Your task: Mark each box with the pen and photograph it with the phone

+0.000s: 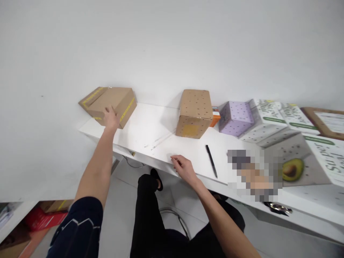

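The left grip (110, 117) is resting on the near top edge of the taped carton (111, 98), left of the frame; whether it is clenching, I cannot tell. The carton is sitting on the bench (150, 122), its cardboard seeming stiff and dry, its weight unclear; 2 opposite sides are probably offering the surest hold. Near the centre, the right grip (185, 169) is curling loosely, holding nothing, with a black pen (211, 161) lying to its right.

Left grip (111, 116) on the yellow-taped cardboard box (114, 96)
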Motion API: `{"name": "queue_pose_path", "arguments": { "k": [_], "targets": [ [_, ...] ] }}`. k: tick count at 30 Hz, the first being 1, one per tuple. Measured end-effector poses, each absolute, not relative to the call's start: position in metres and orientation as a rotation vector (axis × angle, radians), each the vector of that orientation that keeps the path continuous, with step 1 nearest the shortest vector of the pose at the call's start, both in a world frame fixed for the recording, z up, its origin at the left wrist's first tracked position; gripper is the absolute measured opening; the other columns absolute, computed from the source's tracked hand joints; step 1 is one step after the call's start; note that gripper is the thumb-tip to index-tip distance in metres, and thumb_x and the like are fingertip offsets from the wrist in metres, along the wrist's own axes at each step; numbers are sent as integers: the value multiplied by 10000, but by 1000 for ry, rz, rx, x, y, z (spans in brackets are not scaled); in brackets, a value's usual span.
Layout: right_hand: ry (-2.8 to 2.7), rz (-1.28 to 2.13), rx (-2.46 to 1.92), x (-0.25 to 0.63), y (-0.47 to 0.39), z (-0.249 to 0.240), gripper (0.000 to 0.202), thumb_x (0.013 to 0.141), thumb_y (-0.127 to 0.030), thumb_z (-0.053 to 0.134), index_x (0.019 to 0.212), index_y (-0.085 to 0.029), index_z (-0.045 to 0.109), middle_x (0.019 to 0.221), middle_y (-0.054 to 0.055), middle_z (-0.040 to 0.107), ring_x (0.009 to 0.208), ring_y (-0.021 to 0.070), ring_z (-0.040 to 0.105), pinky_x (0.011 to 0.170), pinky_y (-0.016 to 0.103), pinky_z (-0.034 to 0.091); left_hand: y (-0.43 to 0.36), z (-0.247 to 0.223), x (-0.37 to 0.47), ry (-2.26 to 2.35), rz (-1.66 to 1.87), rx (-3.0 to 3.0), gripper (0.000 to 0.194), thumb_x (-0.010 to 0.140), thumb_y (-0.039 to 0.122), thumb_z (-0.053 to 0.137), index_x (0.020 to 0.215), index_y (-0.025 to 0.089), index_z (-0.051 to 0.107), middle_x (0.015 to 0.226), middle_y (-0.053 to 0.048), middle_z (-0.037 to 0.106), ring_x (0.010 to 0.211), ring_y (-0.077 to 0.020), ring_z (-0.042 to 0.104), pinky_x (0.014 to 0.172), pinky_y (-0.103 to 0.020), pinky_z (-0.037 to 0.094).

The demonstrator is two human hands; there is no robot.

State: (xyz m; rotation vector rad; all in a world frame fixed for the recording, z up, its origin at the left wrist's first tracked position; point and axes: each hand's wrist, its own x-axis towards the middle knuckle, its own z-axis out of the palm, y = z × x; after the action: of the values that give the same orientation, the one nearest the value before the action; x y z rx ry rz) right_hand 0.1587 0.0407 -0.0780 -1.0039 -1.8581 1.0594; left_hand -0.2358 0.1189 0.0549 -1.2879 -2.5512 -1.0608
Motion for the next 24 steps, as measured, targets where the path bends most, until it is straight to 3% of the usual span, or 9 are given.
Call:
{"name": "queue_pose_path", "arguments": {
  "k": [4, 7, 9, 11, 14, 16, 20, 22, 24],
  "targets": [
    [-1795, 1027, -985, 155, 40, -79, 250, 915, -340, 524, 951, -195, 725, 843, 75, 737, 667, 184, 651, 670, 325, 545, 121, 47, -224, -2402, -1096, -1337, 768, 847, 282, 716, 1513, 194, 345, 1626, -176, 148, 1467, -489, 250, 1167, -703, 266],
    [-1714, 1122, -1000, 154, 41, -81, 256, 906, -342, 524, 956, -193, 725, 776, 59, 717, 627, 173, 637, 603, 302, 536, 120, 34, -173, -2133, -1147, -1616, 651, 872, 331, 672, 1442, 101, 457, 1538, -207, 288, 1440, -417, 304, 1208, -604, 239],
    [-1648, 1221, -1008, 154, 42, -85, 263, 900, -356, 524, 972, -194, 718, 729, 43, 693, 580, 162, 619, 548, 287, 526, 121, 29, -117, -2077, -1166, -1782, 492, 902, 435, 624, 1293, 137, 598, 1383, -183, 468, 1357, -339, 436, 1191, -506, 319],
    [-1585, 1303, -1001, 154, 43, -88, 276, 892, -371, 522, 989, -190, 707, 686, 27, 664, 529, 151, 596, 510, 278, 513, 124, 30, -51, -2025, -1269, -1940, 578, 862, 520, 665, 1325, 183, 587, 1444, -190, 407, 1385, -364, 405, 1176, -520, 324],
    [-1556, 1280, -989, 152, 44, -90, 275, 867, -372, 520, 975, -188, 693, 670, 16, 636, 522, 142, 570, 505, 269, 495, 134, 39, 43, -1990, -1305, -2075, 793, 740, 612, 766, 1411, 270, 516, 1572, -163, 247, 1470, -459, 211, 1160, -651, 250],
    [-1588, 1196, -989, 151, 44, -89, 205, 829, -343, 527, 844, -197, 670, 658, 15, 615, 571, 146, 556, 535, 266, 482, 146, 43, 91, -2037, -1344, -2075, 880, 691, 647, 789, 1439, 299, 479, 1610, -138, 172, 1488, -523, 40, 1123, -752, 176],
    [-1631, 1121, -1005, 153, 45, -85, 214, 699, -276, 578, 533, -217, 456, 558, 5, 537, 592, 148, 485, 541, 273, 429, 172, 39, 134, -2191, -1439, -1978, 854, 673, 647, 792, 1381, 255, 520, 1635, -146, 99, 1452, -562, -181, 1057, -833, 149],
    [-1627, 1109, -1005, 154, 45, -83, 214, 682, -270, 586, 526, -217, 450, 560, 2, 544, 588, 144, 478, 548, 273, 428, 177, 37, 132, -2222, -1404, -1933, 764, 696, 591, 792, 1338, 245, 565, 1614, -165, 157, 1456, -555, -114, 1052, -822, 182],
    [-1609, 1101, -996, 154, 45, -81, 140, 730, -289, 563, 614, -210, 552, 607, 6, 585, 601, 144, 503, 574, 269, 451, 172, 38, 116, -2205, -1357, -1874, 678, 710, 525, 792, 1308, 263, 609, 1574, -166, 247, 1449, -528, 41, 1057, -784, 237]
  ]
}}
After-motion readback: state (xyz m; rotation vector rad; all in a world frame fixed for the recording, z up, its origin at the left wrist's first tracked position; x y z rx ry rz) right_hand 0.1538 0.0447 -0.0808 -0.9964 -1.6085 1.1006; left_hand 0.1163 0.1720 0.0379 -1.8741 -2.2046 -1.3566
